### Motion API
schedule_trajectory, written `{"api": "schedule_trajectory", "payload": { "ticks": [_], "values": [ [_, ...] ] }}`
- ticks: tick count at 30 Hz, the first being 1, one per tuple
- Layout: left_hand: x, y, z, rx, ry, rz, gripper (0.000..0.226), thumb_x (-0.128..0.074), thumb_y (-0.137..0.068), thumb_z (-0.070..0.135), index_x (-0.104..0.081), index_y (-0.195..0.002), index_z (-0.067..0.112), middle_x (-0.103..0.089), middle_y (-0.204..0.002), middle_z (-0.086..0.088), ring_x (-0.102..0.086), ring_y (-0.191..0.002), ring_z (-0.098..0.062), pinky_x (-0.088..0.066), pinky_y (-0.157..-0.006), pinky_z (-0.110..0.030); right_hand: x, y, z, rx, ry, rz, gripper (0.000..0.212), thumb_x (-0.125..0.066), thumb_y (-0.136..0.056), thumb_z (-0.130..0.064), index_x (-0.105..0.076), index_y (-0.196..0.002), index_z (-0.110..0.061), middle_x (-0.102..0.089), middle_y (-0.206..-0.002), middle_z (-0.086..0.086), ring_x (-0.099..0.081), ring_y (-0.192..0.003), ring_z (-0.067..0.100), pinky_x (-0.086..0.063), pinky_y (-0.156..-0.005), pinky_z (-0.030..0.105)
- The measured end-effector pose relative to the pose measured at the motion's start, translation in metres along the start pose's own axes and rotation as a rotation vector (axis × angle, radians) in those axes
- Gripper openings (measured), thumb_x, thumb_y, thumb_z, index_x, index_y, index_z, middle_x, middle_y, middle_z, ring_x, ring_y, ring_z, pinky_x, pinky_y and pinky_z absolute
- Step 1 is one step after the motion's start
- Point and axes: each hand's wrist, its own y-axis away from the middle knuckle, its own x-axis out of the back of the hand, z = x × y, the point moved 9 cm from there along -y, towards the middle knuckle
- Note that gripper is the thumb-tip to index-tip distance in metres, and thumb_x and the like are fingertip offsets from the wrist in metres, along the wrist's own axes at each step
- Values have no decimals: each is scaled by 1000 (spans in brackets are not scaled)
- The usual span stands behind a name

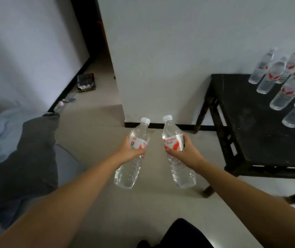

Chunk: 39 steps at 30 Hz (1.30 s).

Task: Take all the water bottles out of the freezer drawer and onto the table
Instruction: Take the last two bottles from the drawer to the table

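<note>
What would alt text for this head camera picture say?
Seen from above, a person's left hand and right hand each hold a clear water bottle, left bottle and right bottle, above a pale floor. More bottles stand on a black table at right.

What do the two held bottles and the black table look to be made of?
Bottle in left hand and bottle in right hand: probably thin clear plastic, glossy, with ribbed see-through walls, white screw caps and a red-and-white printed label wrap. Black table: seemingly dark-painted or stained wood, matte and slightly scuffed, with carved-looking legs and rails; the blur leaves this uncertain.
</note>
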Motion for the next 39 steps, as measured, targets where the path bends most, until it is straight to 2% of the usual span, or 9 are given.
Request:
{"api": "schedule_trajectory", "payload": {
  "ticks": [3,7,10,13,19,23,27,35,39],
  "values": [
    [-25,-40,25,-50,-23,-93,72,-75,-53,33,-41,-117,31,-63,-99,1,-64,-92,-18,-55,-82,-40,31,-23,9,-45,-26,90,73,-78,-73,-37,-35,-132,-31,-56,-105,-13,-60,-93,10,-48,-78,28],
    [-61,-91,64,-147,-77,-181,50,-74,-56,32,-45,-96,39,-64,-91,2,-65,-86,-16,-57,-82,-42,70,-58,24,-90,-51,159,66,-77,-75,-36,-36,-127,-33,-58,-112,-7,-60,-91,6,-50,-76,27],
    [-83,-135,89,-136,-140,-234,64,-74,-61,37,-36,-113,35,-62,-96,3,-63,-90,-15,-55,-82,-39,102,-95,32,-116,-52,198,80,-77,-76,-33,-29,-140,-28,-58,-118,-2,-61,-102,18,-53,-85,36],
    [-97,-179,121,-146,-192,-248,73,-74,-63,39,-33,-124,34,-60,-96,6,-60,-87,-10,-49,-69,-28,131,-137,31,-124,-63,201,80,-76,-77,-32,-27,-140,-29,-58,-116,-3,-60,-96,13,-52,-75,26],
    [-125,-265,196,-179,-212,-247,68,-75,-65,42,-37,-119,28,-60,-101,0,-61,-91,-18,-55,-76,-36,201,-219,16,-109,-43,228,78,-77,-77,-32,-29,-138,-29,-56,-103,-12,-59,-94,11,-48,-81,29],
    [-160,-307,230,-196,-246,-275,69,-76,-67,40,-37,-121,24,-60,-105,-2,-61,-95,-21,-54,-78,-37,241,-250,22,-131,-91,271,78,-76,-77,-34,-28,-138,-32,-58,-110,-8,-60,-94,10,-51,-82,31],
    [-204,-342,255,-221,-292,-356,66,-76,-69,38,-38,-121,22,-60,-107,-3,-60,-97,-22,-53,-79,-36,273,-273,43,-216,-139,303,84,-77,-77,-31,-23,-142,-34,-55,-114,-9,-58,-90,7,-50,-74,24],
    [-284,-432,306,-296,-304,-557,62,-75,-73,29,-36,-120,24,-56,-92,10,-55,-80,-1,-39,-55,-14,336,-331,86,-382,-161,435,92,-77,-75,-34,-18,-145,-40,-50,-137,-1,-54,-106,13,-49,-84,32],
    [-320,-497,348,-370,-387,-645,70,-76,-70,34,-36,-127,23,-59,-104,3,-59,-92,-12,-48,-71,-25,372,-374,93,-420,-183,527,94,-77,-75,-36,-15,-146,-40,-47,-140,1,-53,-121,22,-47,-93,39]
  ]
}}
